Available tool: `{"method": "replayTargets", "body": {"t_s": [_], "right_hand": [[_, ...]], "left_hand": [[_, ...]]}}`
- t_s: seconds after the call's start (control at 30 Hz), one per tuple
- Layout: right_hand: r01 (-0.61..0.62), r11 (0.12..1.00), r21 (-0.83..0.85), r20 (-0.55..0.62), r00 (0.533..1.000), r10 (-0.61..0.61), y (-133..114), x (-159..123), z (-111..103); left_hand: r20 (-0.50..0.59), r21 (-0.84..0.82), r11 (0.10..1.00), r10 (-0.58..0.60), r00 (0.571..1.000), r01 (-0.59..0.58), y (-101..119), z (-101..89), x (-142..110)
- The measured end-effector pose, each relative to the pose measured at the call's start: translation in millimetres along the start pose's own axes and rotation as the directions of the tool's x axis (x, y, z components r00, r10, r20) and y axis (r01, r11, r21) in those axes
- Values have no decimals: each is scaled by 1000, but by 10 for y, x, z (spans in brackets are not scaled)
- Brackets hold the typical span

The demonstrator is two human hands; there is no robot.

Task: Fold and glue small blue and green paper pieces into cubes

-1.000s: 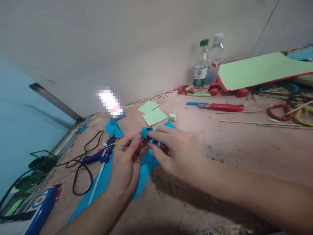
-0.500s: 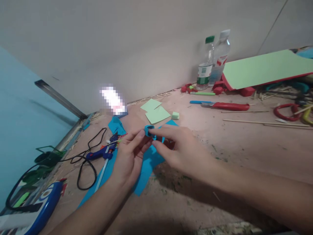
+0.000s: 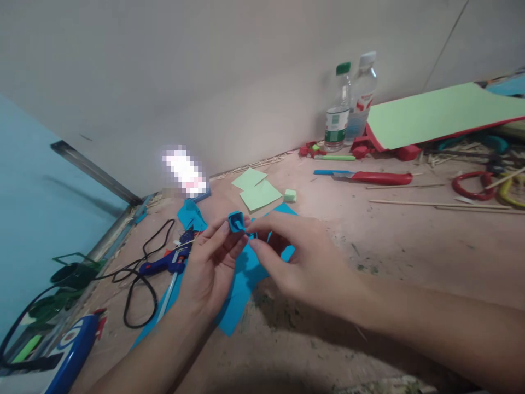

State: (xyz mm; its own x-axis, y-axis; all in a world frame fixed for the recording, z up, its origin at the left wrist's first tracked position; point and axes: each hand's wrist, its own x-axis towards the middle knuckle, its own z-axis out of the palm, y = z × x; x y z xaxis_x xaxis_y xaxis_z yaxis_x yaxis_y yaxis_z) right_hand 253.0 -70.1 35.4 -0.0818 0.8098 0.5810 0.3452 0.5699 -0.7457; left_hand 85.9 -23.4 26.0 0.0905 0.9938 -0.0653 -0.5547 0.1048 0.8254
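Note:
Between thumb and fingers my left hand holds a small folded blue paper piece, cupped in shape with its hollow facing me. My right hand is at its right side, thumb and forefinger pinching a narrow blue bit that joins or touches the piece; the exact contact is too small to make out. Below both hands lie blue paper sheets. A blue glue gun with a clear glue stick rests left of my left hand, near a crumpled blue paper scrap.
Green paper squares and a small green block lie beyond my hands. A red-handled knife, thin sticks and scissors are at right. Two bottles stand by the wall. A lit phone leans at the back left.
The blue paper piece has turned so its hollow shows more. My right forefinger has come off its rim and now pinches lower with the thumb. The view has shifted slightly.

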Motion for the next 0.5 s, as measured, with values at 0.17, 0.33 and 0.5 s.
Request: {"method": "replayTargets", "body": {"t_s": [0.17,0.33,0.5], "right_hand": [[62,998,-24,-37,997,-63,-19,-22,5],[106,994,-37,-64,992,-109,-22,-29,4],[147,989,-7,-186,972,-146,-27,-41,-3]], "left_hand": [[-8,1,1000,-7,1000,7,-23,-17,-2],[-19,-2,1000,-5,1000,5,-17,-6,0],[-30,-15,1000,3,1000,-3,-10,-3,-5]]}}
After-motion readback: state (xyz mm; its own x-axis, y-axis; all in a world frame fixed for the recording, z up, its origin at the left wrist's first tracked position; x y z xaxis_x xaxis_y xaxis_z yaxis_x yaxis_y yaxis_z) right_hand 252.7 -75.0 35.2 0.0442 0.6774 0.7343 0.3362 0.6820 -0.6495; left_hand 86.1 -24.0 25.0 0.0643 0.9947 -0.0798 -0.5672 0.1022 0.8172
